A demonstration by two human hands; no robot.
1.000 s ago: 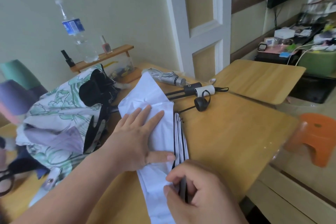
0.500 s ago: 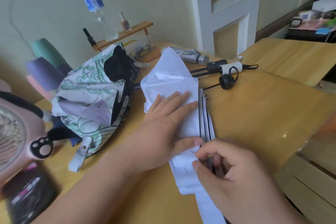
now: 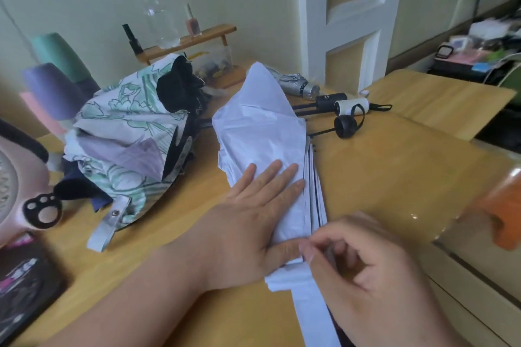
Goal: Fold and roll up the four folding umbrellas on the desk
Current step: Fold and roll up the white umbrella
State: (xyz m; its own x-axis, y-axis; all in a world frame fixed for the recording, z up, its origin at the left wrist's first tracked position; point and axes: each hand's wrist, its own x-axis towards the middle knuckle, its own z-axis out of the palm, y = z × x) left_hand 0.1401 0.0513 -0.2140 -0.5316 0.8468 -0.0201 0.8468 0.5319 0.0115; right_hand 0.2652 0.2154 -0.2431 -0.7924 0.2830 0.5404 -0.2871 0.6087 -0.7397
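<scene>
Four to fold, all lying on the broad desk [image 3: 394, 177] of smooth, pale, glossy wood. Judging by the lie of things, midway through the pleating step: stacking panels flat ahead of any rolling. Leaving for later the biggest heap, the floral umbrella [image 3: 121, 132] at the left, soft crumpled fabric in green and lilac over a black lining, not yet tidied. Working at the centre on the white umbrella [image 3: 262, 132], thin, crinkled, faintly shiny cloth tapering to a point at the far end, with dark-edged pleats layered along its right side. Pressing it down with the left hand [image 3: 253, 220], flat, fingers straight, gripping nothing. Pinching, as far as blur allows, the near edge of those pleats with the right hand [image 3: 366, 267], fingers curled. Next, probably: squaring the remaining folds, then rolling tight around the shaft and wrapping the strap [image 3: 313, 315], a long pale band trailing toward the near edge. Calling for firm, even pressure against springy, slippery cloth. Further off, already rolled, the silver umbrella [image 3: 296, 84], a small ribbed cylinder, beside black and white handles [image 3: 352, 105].
</scene>
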